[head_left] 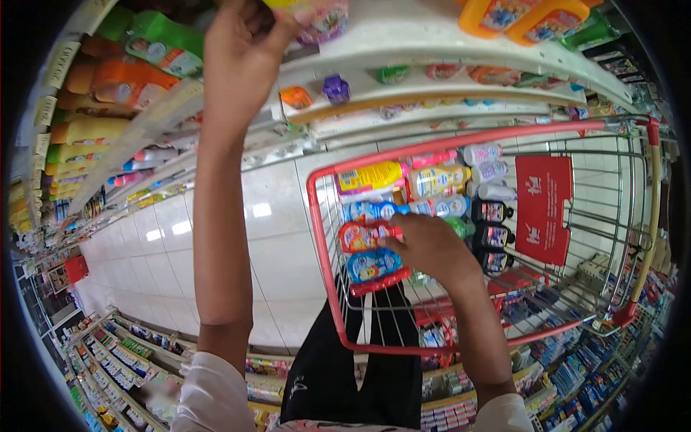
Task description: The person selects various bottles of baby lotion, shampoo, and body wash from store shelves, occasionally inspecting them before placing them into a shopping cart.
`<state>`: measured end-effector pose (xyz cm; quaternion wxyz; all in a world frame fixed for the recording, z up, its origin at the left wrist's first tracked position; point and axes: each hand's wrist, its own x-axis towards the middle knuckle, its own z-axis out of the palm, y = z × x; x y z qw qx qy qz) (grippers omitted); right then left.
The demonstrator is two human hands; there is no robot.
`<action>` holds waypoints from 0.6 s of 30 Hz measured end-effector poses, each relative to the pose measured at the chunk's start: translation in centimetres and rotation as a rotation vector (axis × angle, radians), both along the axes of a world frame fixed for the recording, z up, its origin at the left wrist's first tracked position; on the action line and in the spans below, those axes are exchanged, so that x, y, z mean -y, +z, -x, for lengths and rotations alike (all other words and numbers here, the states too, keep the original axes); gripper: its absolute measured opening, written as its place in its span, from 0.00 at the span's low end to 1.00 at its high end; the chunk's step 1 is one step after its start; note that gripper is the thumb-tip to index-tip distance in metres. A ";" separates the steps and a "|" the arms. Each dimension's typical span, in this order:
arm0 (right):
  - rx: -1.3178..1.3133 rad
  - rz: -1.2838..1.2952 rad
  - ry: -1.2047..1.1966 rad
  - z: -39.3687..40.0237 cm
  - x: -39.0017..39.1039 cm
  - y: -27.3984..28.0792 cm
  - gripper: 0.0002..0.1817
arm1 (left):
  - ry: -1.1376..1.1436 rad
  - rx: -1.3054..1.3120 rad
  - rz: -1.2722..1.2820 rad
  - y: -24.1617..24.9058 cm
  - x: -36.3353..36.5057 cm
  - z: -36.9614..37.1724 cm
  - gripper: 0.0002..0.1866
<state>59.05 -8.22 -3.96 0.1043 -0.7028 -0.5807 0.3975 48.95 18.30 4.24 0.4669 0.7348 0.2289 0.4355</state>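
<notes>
My left hand (pixel 248 54) reaches up to the shelf at the top, its fingers closed round the edge of a yellow and purple package (pixel 320 20), partly cut off by the frame. Down in the red-rimmed shopping cart (pixel 461 138), my right hand (pixel 432 248) has its fingers bent at a red bottle (pixel 363 236). A blue bottle (pixel 374 266) lies just below it. Above are another blue bottle (pixel 371 211) and a yellow and pink package (pixel 371 176). Several black-capped dark bottles (pixel 493 236) sit right of my right hand.
Green (pixel 164 43) and orange bottles (pixel 137 81) fill the left shelf. Orange containers (pixel 497 16) stand on the upper shelf. Small orange (pixel 295 96) and purple items (pixel 336 89) are on the shelf below. A red sign (pixel 543 209) hangs in the cart. Tiled floor (pixel 273 266) shows left of the cart.
</notes>
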 end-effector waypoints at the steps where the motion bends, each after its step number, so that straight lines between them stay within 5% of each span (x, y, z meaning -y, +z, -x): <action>1: -0.020 0.027 0.005 -0.3 0.0 -0.2 0.18 | 0.040 0.057 0.034 0.2 0.7 -0.3 0.24; 8: 0.025 0.080 -0.048 -2.4 0.1 -2.2 0.14 | -0.024 0.140 0.054 -1.0 0.2 0.2 0.22; 10: -0.012 -0.141 -0.139 -2.3 0.3 -4.5 0.15 | -0.069 0.064 0.092 -0.2 1.3 1.3 0.25; 12: -0.016 -0.095 -0.161 -1.6 -0.9 -7.8 0.20 | 0.211 -0.069 -0.230 -1.1 1.8 2.0 0.31; 14: -0.374 0.099 -0.762 -0.4 -2.2 -12.8 0.24 | 0.262 -0.070 -0.112 0.3 4.4 3.3 0.37; 15: -0.373 0.087 -0.758 0.2 -3.4 -13.5 0.24 | 0.333 -0.059 -0.160 -0.5 4.8 3.6 0.29; 16: -0.538 0.098 -1.050 1.1 -4.4 -14.1 0.27 | 0.404 -0.050 -0.203 -1.4 5.4 4.0 0.21; 17: -0.706 0.113 -1.340 2.0 -5.0 -14.8 0.30 | 0.406 -0.051 -0.207 -2.0 6.2 4.6 0.21; 18: -0.712 0.111 -1.335 2.8 -4.8 -17.1 0.30 | 0.400 -0.001 -0.183 -2.4 7.0 5.2 0.19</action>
